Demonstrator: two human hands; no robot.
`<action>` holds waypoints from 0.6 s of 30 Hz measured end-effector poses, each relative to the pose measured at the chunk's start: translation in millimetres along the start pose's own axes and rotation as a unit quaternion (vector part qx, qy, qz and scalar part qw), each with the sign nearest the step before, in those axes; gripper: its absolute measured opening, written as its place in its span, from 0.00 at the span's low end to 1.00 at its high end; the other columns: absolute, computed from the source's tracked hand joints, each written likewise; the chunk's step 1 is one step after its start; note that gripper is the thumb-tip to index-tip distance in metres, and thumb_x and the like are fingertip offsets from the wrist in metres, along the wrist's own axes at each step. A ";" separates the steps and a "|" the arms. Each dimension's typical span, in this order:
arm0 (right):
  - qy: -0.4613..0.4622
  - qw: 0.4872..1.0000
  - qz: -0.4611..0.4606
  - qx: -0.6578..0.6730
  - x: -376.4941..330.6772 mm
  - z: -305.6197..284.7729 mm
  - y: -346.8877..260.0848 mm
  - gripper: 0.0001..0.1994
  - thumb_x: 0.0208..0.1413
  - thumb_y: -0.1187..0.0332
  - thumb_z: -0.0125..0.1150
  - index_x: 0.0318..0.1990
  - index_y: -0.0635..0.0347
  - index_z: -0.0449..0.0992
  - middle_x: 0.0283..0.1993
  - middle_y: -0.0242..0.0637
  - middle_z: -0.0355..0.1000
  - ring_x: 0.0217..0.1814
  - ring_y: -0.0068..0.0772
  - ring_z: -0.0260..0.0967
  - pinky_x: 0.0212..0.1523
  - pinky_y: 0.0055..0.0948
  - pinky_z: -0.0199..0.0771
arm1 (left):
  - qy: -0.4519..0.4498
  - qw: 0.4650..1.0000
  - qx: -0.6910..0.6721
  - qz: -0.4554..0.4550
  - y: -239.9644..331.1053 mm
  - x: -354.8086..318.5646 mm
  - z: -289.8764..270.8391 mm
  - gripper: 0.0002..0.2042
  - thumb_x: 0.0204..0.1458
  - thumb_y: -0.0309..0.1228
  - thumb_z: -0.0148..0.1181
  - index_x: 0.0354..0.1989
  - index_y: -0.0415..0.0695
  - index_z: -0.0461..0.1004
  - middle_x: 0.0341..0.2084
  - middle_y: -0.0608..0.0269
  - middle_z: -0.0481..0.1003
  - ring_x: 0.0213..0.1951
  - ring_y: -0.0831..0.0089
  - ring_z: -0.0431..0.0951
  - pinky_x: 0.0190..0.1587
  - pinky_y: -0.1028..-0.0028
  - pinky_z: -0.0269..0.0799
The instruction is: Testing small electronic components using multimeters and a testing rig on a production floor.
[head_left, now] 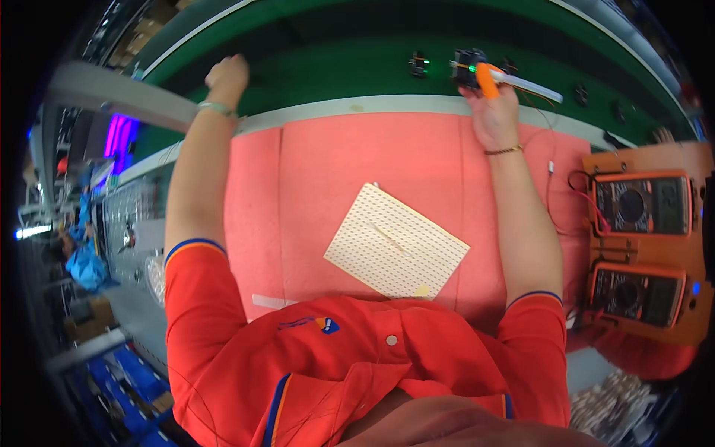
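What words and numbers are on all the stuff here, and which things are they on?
Shirt: lettering beside a small badge, too blurred to read.
Top meter: digits on its screen, which I won't copy; dial marks too small.
Bottom meter: dial marks too small to read.
I see no other writing clearly.

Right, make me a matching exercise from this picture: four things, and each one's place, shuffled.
1. Left hand
2. Right hand
3. Dotted sheet
4. Multimeters

A. Lying on the pink mat
B. On the orange stand
C. Beside the boxy dark device
D. Over the green surface, upper left

Pairs: 1-D; 2-C; 3-A; 4-B
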State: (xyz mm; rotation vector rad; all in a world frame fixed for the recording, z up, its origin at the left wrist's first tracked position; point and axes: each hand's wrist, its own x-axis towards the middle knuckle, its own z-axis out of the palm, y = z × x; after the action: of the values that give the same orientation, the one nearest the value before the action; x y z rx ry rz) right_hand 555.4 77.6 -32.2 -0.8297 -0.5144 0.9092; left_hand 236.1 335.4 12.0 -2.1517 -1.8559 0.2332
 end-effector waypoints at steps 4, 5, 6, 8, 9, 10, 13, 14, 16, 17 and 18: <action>0.007 1.000 -0.009 -0.011 1.6 -0.4 0.9 0.11 0.51 0.72 0.47 0.43 0.61 0.62 0.39 0.36 0.64 0.39 0.31 0.63 0.38 0.30 0.68 | -0.042 0.996 0.071 0.042 -17.4 3.7 12.3 0.13 0.48 0.29 0.41 0.39 0.43 0.70 0.38 0.57 0.71 0.41 0.61 0.71 0.39 0.65 0.68; 0.013 1.000 -0.005 0.000 1.8 -1.6 2.3 0.10 0.51 0.72 0.48 0.42 0.61 0.63 0.38 0.35 0.64 0.38 0.30 0.64 0.37 0.30 0.68 | -0.037 0.995 0.066 0.059 -5.3 -3.0 3.8 0.13 0.48 0.29 0.41 0.39 0.43 0.70 0.38 0.57 0.71 0.41 0.61 0.71 0.39 0.65 0.68; 0.018 1.000 0.002 0.013 1.1 -2.5 2.6 0.10 0.50 0.71 0.49 0.40 0.61 0.64 0.37 0.35 0.65 0.37 0.29 0.64 0.37 0.29 0.68 | -0.017 0.996 0.044 0.072 2.5 -11.7 -8.5 0.12 0.46 0.30 0.46 0.39 0.42 0.70 0.37 0.57 0.71 0.40 0.60 0.71 0.39 0.66 0.68; 0.027 1.000 -0.003 0.009 1.0 -3.9 -1.2 0.10 0.50 0.71 0.50 0.40 0.61 0.64 0.36 0.35 0.65 0.36 0.28 0.64 0.36 0.28 0.68 | 0.005 0.996 0.020 0.090 21.1 -20.5 -19.2 0.13 0.45 0.31 0.50 0.39 0.41 0.70 0.37 0.56 0.71 0.39 0.60 0.71 0.39 0.67 0.67; 0.025 1.000 0.000 0.008 0.4 -1.9 -2.3 0.10 0.50 0.71 0.50 0.40 0.61 0.64 0.36 0.35 0.65 0.36 0.28 0.65 0.36 0.28 0.68 | 0.039 0.976 -0.168 0.135 31.4 -25.4 -21.7 0.14 0.42 0.31 0.53 0.39 0.40 0.69 0.37 0.56 0.71 0.38 0.61 0.72 0.39 0.70 0.67; 0.022 1.000 0.002 0.007 -0.7 1.3 -2.3 0.10 0.49 0.70 0.51 0.39 0.61 0.65 0.35 0.34 0.66 0.35 0.27 0.65 0.35 0.27 0.68 | 0.069 0.917 -0.351 0.175 42.4 -31.3 -23.5 0.16 0.40 0.31 0.57 0.39 0.39 0.69 0.36 0.56 0.71 0.37 0.62 0.72 0.38 0.72 0.66; 0.018 1.000 -0.019 -0.017 -0.5 -4.2 -7.4 0.10 0.49 0.69 0.52 0.38 0.60 0.65 0.34 0.34 0.66 0.34 0.25 0.65 0.31 0.25 0.69 | 0.020 0.790 -0.579 0.202 111.2 -80.8 -55.2 0.17 0.42 0.31 0.56 0.41 0.35 0.66 0.34 0.58 0.71 0.36 0.69 0.72 0.38 0.76 0.65; 0.021 0.999 -0.011 -0.036 -1.2 -2.7 -4.9 0.09 0.49 0.69 0.52 0.38 0.60 0.65 0.33 0.34 0.65 0.34 0.24 0.65 0.30 0.24 0.69 | -0.010 0.730 -0.646 0.222 126.5 -94.8 -58.9 0.17 0.43 0.30 0.56 0.40 0.35 0.65 0.33 0.59 0.71 0.36 0.71 0.71 0.37 0.77 0.65; 0.027 0.998 -0.012 -0.058 -0.9 -3.2 -5.0 0.09 0.48 0.69 0.53 0.36 0.61 0.65 0.32 0.33 0.65 0.32 0.23 0.65 0.28 0.23 0.69 | -0.159 0.591 -0.767 0.193 154.6 -123.7 -69.5 0.13 0.45 0.27 0.53 0.39 0.36 0.65 0.31 0.60 0.70 0.37 0.72 0.71 0.38 0.78 0.66; 0.022 0.998 -0.014 -0.057 -2.3 0.4 -4.3 0.09 0.48 0.70 0.54 0.36 0.61 0.65 0.32 0.33 0.65 0.31 0.22 0.65 0.27 0.22 0.68 | -0.183 0.551 -0.791 0.193 164.2 -133.9 -71.9 0.11 0.46 0.25 0.52 0.38 0.35 0.64 0.32 0.59 0.70 0.37 0.72 0.71 0.38 0.78 0.67; 0.022 0.999 -0.010 -0.035 -3.4 6.9 -1.7 0.09 0.47 0.70 0.55 0.35 0.61 0.65 0.31 0.33 0.65 0.31 0.21 0.65 0.27 0.21 0.68 | -0.204 0.513 -0.813 0.186 167.8 -140.7 -70.9 0.09 0.46 0.23 0.50 0.37 0.35 0.64 0.32 0.59 0.69 0.37 0.72 0.71 0.39 0.77 0.68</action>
State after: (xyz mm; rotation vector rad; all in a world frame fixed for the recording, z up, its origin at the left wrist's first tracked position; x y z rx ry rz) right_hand 549.6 77.0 -26.9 -0.9040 -0.5172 0.8566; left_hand 393.3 167.2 16.0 -3.8130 -1.8096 -1.9136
